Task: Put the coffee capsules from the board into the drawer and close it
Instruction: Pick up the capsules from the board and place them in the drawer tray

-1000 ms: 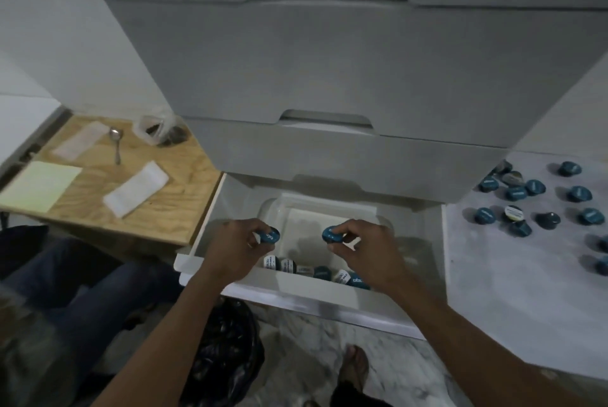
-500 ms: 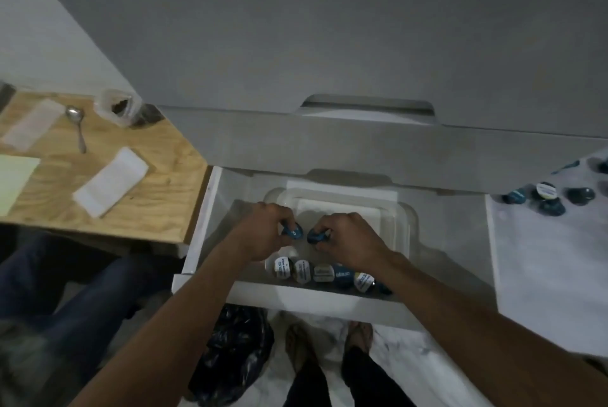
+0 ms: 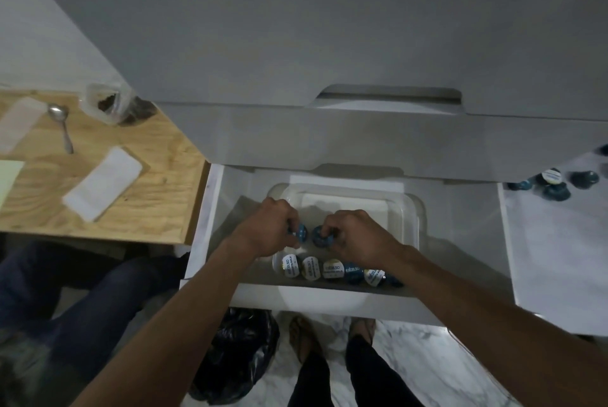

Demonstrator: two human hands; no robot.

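The white drawer (image 3: pixel 210 209) stands pulled out below the cabinet, with a clear plastic tray (image 3: pixel 411 209) inside. Both hands are low in the tray, side by side. My left hand (image 3: pixel 266 229) pinches a blue capsule (image 3: pixel 300 233). My right hand (image 3: pixel 358 235) pinches another blue capsule (image 3: pixel 319 236) just right of it. A row of several capsules (image 3: pixel 332 270) lies along the tray's near wall, labels up. A few more capsules (image 3: pixel 556 183) lie on the white marble board (image 3: pixel 559 258) at the right, partly hidden by the cabinet front.
A wooden table (image 3: pixel 148 189) on the left carries a spoon (image 3: pixel 61 125), white napkins (image 3: pixel 103 183) and a clear container (image 3: pixel 110 104). Another person's legs (image 3: pixel 82 301) are at lower left. A black bag (image 3: pixel 237 354) and my feet (image 3: pixel 306 337) are below the drawer front.
Both hands dropped lower into the tray and drew together, each still holding its capsule. The view tilted down and moved closer, so most of the board's capsules left the frame.
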